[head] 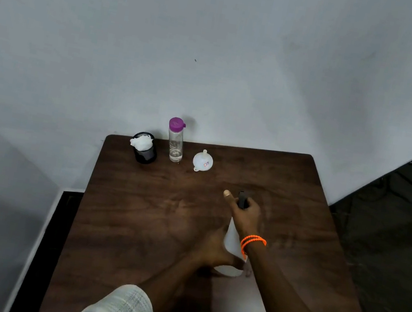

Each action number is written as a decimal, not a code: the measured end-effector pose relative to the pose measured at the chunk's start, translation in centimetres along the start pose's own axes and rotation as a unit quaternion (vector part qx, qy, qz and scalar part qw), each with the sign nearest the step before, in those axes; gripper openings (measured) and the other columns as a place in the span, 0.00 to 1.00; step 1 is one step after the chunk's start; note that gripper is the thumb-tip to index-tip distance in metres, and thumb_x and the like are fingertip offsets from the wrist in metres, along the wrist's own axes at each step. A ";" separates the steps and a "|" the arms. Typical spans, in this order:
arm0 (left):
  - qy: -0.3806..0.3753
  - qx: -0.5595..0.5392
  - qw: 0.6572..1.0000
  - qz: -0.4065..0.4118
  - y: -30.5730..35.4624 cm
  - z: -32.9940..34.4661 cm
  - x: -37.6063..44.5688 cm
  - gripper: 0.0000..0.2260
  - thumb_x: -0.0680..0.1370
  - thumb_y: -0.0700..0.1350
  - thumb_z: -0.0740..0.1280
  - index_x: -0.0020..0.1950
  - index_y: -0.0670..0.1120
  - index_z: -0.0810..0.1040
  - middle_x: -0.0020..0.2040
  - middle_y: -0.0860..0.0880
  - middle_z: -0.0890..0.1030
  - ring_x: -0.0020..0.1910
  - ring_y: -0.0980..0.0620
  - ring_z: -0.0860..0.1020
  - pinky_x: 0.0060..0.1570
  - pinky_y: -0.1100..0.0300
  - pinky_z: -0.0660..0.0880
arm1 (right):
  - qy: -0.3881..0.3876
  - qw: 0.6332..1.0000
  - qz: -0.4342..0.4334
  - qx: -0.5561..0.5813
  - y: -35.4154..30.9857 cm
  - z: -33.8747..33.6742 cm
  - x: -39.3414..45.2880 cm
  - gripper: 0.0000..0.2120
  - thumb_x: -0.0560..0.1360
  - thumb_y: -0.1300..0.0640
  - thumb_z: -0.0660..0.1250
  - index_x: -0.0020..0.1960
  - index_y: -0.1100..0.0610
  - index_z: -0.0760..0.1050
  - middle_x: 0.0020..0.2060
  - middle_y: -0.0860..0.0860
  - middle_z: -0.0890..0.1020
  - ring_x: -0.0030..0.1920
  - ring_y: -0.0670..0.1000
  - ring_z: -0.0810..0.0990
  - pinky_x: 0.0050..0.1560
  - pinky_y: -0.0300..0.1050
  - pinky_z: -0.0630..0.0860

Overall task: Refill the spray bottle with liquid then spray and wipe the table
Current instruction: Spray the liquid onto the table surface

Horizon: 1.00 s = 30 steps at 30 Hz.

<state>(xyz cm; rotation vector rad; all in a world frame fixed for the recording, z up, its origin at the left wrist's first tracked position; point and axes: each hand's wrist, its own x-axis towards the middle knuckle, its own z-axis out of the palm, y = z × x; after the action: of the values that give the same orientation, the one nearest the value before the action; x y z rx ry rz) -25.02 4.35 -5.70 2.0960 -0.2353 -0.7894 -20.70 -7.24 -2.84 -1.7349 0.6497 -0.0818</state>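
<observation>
Head view: left hand (213,252) grips the upright spray bottle (232,242) low; right hand (245,213) clasps its black top (242,200), directly above.

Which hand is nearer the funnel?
Right. The right hand, gripping the spray bottle top, sits just in front of the funnel; the left hand holds the bottle's body, farther back.

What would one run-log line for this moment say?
left hand: grips spray bottle body | right hand: grips black spray head | funnel, purple-capped bottle: untouched
</observation>
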 end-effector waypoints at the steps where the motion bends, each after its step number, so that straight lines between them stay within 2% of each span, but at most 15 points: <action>1: -0.007 -0.001 1.000 0.014 -0.3 0.4 -0.1 0.48 0.64 0.61 0.80 0.79 0.51 0.64 0.76 0.50 0.71 0.74 0.51 0.69 0.70 0.58 0.68 | 0.000 1.000 0.012 0.006 0.7 0.0 0.1 0.25 0.69 0.45 0.80 0.42 0.67 0.78 0.31 0.51 0.77 0.33 0.48 0.74 0.36 0.39 0.73; 3: -0.036 0.007 0.998 0.054 -0.9 1.5 -0.3 0.51 0.67 0.65 0.76 0.83 0.49 0.57 0.81 0.52 0.62 0.79 0.55 0.60 0.78 0.54 0.60 | -0.004 0.999 0.037 0.006 2.1 0.1 0.2 0.26 0.68 0.46 0.81 0.41 0.69 0.78 0.31 0.52 0.76 0.33 0.49 0.74 0.39 0.45 0.73; 5: -0.041 0.008 0.998 0.051 -1.3 2.1 -0.3 0.50 0.67 0.65 0.76 0.83 0.50 0.58 0.80 0.55 0.62 0.78 0.58 0.60 0.79 0.54 0.59 | -0.007 0.999 0.054 -0.002 3.4 0.2 0.1 0.26 0.67 0.44 0.81 0.41 0.68 0.78 0.30 0.52 0.77 0.34 0.50 0.75 0.40 0.47 0.75; 8: -0.037 0.028 0.998 0.038 -1.9 2.6 -0.6 0.50 0.66 0.64 0.80 0.81 0.54 0.60 0.77 0.60 0.65 0.72 0.65 0.61 0.75 0.60 0.61 | -0.003 0.997 0.072 -0.013 4.9 0.0 0.0 0.25 0.66 0.43 0.81 0.40 0.65 0.80 0.31 0.53 0.79 0.35 0.51 0.78 0.41 0.49 0.77; 11: -0.052 0.017 0.998 0.015 -2.2 3.5 -0.7 0.51 0.64 0.63 0.81 0.81 0.53 0.61 0.77 0.58 0.67 0.74 0.62 0.65 0.73 0.62 0.64 | -0.012 0.996 0.080 -0.045 5.9 -0.4 -0.1 0.21 0.67 0.43 0.81 0.38 0.60 0.79 0.32 0.52 0.81 0.36 0.52 0.79 0.42 0.49 0.78; 13: -0.060 0.020 0.998 0.001 -2.3 4.2 -0.6 0.50 0.67 0.63 0.79 0.82 0.51 0.58 0.78 0.59 0.63 0.75 0.63 0.60 0.71 0.67 0.58 | -0.015 0.994 0.088 -0.064 6.4 -0.6 -0.1 0.21 0.68 0.44 0.80 0.36 0.60 0.78 0.31 0.53 0.80 0.35 0.53 0.78 0.39 0.49 0.76; 15: -0.081 0.037 0.996 -0.015 -2.4 4.8 -0.6 0.46 0.73 0.61 0.75 0.83 0.46 0.56 0.79 0.56 0.59 0.77 0.60 0.56 0.72 0.66 0.53 | -0.005 0.991 0.093 -0.094 6.7 -0.7 -0.1 0.21 0.68 0.43 0.80 0.34 0.57 0.76 0.29 0.51 0.79 0.35 0.53 0.78 0.35 0.45 0.73; 16: -0.092 0.041 0.995 -0.027 -2.4 5.0 -0.5 0.44 0.74 0.59 0.75 0.82 0.45 0.58 0.79 0.54 0.61 0.78 0.57 0.58 0.74 0.64 0.53 | 0.000 0.990 0.093 -0.103 6.9 -0.8 -0.1 0.20 0.68 0.42 0.80 0.33 0.56 0.77 0.29 0.51 0.80 0.35 0.54 0.79 0.35 0.44 0.73; 17: -0.093 0.032 0.994 -0.046 -2.4 5.0 -0.4 0.43 0.72 0.58 0.77 0.81 0.46 0.62 0.79 0.50 0.66 0.77 0.54 0.63 0.77 0.59 0.58 | 0.006 0.990 0.099 -0.100 7.1 -0.9 -0.2 0.19 0.67 0.42 0.80 0.34 0.55 0.78 0.30 0.51 0.81 0.36 0.53 0.81 0.37 0.44 0.75; 18: -0.091 0.019 0.994 -0.060 -2.3 5.0 -0.4 0.42 0.69 0.57 0.79 0.79 0.47 0.67 0.76 0.49 0.71 0.75 0.53 0.69 0.76 0.56 0.64 | 0.009 0.991 0.105 -0.088 7.3 -1.0 -0.2 0.18 0.67 0.43 0.81 0.35 0.55 0.80 0.32 0.51 0.83 0.37 0.53 0.82 0.39 0.45 0.77; 19: -0.093 0.011 0.994 -0.058 -2.4 5.1 -0.4 0.41 0.69 0.56 0.79 0.78 0.48 0.67 0.75 0.50 0.73 0.74 0.53 0.70 0.75 0.55 0.66 | 0.010 0.991 0.115 -0.075 7.5 -1.1 -0.3 0.17 0.66 0.43 0.81 0.36 0.56 0.81 0.33 0.52 0.84 0.38 0.52 0.83 0.41 0.46 0.78; 21: -0.122 0.017 0.992 -0.033 -2.8 5.4 -0.4 0.39 0.76 0.53 0.75 0.82 0.46 0.60 0.79 0.50 0.65 0.78 0.52 0.63 0.77 0.55 0.61 | -0.001 0.991 0.124 -0.058 7.7 -1.3 -0.5 0.19 0.66 0.44 0.82 0.40 0.59 0.83 0.37 0.55 0.86 0.41 0.54 0.84 0.44 0.48 0.80; 23: -0.110 0.021 0.993 -0.023 -3.0 5.8 -0.4 0.44 0.74 0.56 0.76 0.83 0.47 0.58 0.79 0.52 0.64 0.78 0.53 0.63 0.73 0.59 0.60 | -0.013 0.991 0.125 -0.053 7.9 -1.4 -0.6 0.21 0.66 0.44 0.82 0.42 0.61 0.83 0.38 0.58 0.86 0.43 0.56 0.85 0.47 0.52 0.82; 27: -0.090 0.023 0.996 -0.013 -3.0 5.8 -0.4 0.47 0.68 0.59 0.80 0.81 0.50 0.61 0.79 0.51 0.67 0.77 0.52 0.66 0.69 0.63 0.62 | -0.002 0.990 0.113 -0.084 8.2 -1.5 -0.4 0.24 0.66 0.42 0.81 0.38 0.63 0.80 0.34 0.59 0.83 0.39 0.57 0.84 0.42 0.53 0.81; 30: -0.073 -0.002 0.997 -0.013 -3.1 5.7 -0.2 0.50 0.64 0.59 0.82 0.81 0.52 0.61 0.78 0.52 0.69 0.75 0.53 0.69 0.69 0.62 0.65 | 0.002 0.991 0.101 -0.087 8.1 -1.3 -0.4 0.23 0.65 0.39 0.80 0.36 0.59 0.79 0.31 0.53 0.83 0.36 0.53 0.82 0.36 0.47 0.78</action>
<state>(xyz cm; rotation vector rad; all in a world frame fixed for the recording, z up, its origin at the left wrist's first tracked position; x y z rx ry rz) -29.00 2.55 -10.47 2.0431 -0.2862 -0.9600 -24.63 -9.20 -9.83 -1.8262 0.8534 0.1161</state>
